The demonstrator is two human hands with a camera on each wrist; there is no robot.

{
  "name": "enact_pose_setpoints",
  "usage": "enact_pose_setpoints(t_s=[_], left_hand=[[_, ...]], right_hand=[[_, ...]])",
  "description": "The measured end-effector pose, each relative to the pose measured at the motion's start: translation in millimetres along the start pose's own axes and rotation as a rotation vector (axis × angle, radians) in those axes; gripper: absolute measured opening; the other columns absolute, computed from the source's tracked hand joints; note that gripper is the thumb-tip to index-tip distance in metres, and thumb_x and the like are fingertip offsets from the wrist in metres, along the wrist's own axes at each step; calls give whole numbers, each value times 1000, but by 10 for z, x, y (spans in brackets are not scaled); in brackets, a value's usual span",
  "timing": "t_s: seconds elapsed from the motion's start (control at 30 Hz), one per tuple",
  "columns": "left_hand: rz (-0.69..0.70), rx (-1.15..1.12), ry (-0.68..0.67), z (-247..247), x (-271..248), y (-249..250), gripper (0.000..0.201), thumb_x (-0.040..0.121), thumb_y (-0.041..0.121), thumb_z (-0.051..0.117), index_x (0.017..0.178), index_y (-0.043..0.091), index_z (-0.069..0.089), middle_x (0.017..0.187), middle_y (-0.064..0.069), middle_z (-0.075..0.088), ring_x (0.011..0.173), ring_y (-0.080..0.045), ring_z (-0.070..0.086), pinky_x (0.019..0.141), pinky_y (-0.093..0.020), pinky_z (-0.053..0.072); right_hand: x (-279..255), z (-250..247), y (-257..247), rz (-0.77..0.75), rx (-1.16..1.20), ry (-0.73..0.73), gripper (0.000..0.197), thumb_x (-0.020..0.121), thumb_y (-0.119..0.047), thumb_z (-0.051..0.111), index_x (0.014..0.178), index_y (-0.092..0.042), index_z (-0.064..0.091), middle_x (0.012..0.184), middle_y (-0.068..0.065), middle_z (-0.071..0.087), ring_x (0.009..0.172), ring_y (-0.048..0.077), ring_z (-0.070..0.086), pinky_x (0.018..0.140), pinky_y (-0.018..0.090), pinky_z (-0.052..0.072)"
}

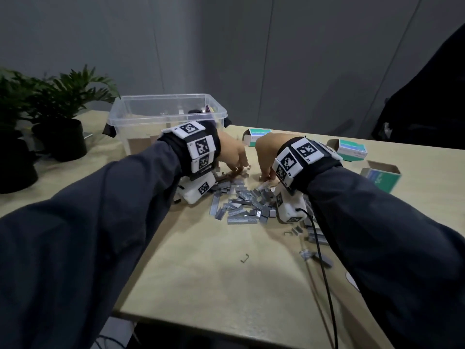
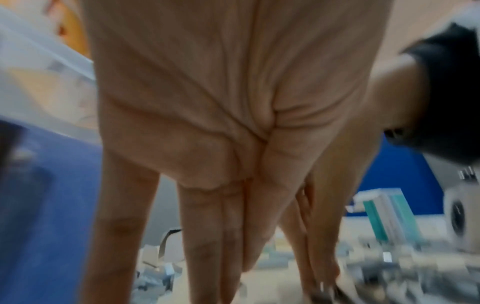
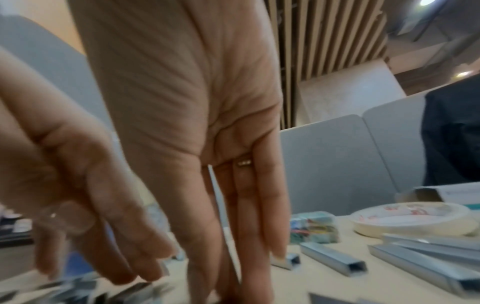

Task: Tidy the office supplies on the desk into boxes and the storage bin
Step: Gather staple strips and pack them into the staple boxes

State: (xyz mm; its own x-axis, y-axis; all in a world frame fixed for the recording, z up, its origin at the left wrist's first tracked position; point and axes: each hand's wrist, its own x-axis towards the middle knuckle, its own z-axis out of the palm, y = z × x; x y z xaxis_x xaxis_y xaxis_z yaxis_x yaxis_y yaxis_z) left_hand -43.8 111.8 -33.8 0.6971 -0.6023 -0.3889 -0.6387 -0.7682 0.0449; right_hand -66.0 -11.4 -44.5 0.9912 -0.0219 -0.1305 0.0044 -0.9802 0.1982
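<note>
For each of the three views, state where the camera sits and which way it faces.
Head: on the head, looking down at the desk; both sleeves, left hand and right hand over the staples.
Left wrist: under the wrist, along the straight fingers towards the desk.
Right wrist: likewise, along its fingers; tape roll beyond.
Shared: both wrist views show the other hand and the staples.

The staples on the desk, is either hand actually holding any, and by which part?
Neither visibly: the left hand and right hand reach straight-fingered into the staples, fingertips touching them.
</note>
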Motion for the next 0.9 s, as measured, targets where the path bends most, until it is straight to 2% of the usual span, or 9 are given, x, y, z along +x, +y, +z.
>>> enact_pose_setpoints(t_s=[0.1,0.17,0.27,0.33,0.37,0.43,0.57,0.77,0.9], left_hand=[[4,-118,47,46,-169,-196,42,99,10,45,140,16,49,138,3,53,125,-17,51,100,-35,48],[15,-126,133,82,-306,-317,40,98,16,49,139,15,51,132,2,59,118,-17,56,104,-38,45],[0,-243,222,154,-477,-487,32,98,16,51,129,12,59,118,-2,66,104,-18,65,94,-39,52],[-42,-349,249,206,-545,-584,27,98,14,51,122,11,63,111,-4,68,100,-19,67,88,-36,55],[-59,-388,252,232,-558,-631,25,98,12,52,119,10,64,107,-5,69,98,-19,68,86,-36,56],[-90,-424,256,258,-568,-724,23,96,12,56,115,8,67,102,-8,71,90,-18,68,83,-37,56],[-141,-437,250,280,-577,-827,21,95,16,59,111,7,69,98,-6,71,90,-17,69,79,-37,57],[-103,-510,234,296,-589,-770,20,96,14,57,111,5,66,85,2,67,92,-21,70,71,-30,56],[-66,-466,223,303,-608,-707,19,92,24,64,98,7,70,83,0,71,82,-14,71,72,-29,56]], right_hand=[[-63,-52,-132,-45,4,-78,27,76,-21,81,66,-12,58,75,2,68,82,22,72,85,38,58],[-109,-113,-182,-69,36,-74,19,78,-16,80,72,-9,63,83,7,71,87,24,72,85,39,58],[-109,-158,-245,-136,135,-2,18,85,-7,72,102,-1,72,92,10,72,82,21,71,79,30,59],[-96,-165,-304,-203,191,23,23,88,-7,69,111,-7,73,90,3,68,63,9,61,59,14,53],[-89,-158,-337,-243,199,25,24,88,-10,70,112,-12,73,94,1,68,60,7,56,55,14,48],[-65,-129,-387,-316,262,-6,28,86,-18,74,113,-22,73,101,-2,69,64,8,54,61,19,46],[-44,-121,-500,-397,240,-122,30,79,-28,81,107,-30,73,89,-11,64,71,4,54,64,22,41],[12,-143,-453,-276,176,-319,29,82,-26,78,106,-11,71,99,4,75,83,12,68,61,17,44],[-23,-120,-290,-248,185,-366,26,80,-25,79,99,-10,74,95,3,76,87,11,67,70,21,48]])
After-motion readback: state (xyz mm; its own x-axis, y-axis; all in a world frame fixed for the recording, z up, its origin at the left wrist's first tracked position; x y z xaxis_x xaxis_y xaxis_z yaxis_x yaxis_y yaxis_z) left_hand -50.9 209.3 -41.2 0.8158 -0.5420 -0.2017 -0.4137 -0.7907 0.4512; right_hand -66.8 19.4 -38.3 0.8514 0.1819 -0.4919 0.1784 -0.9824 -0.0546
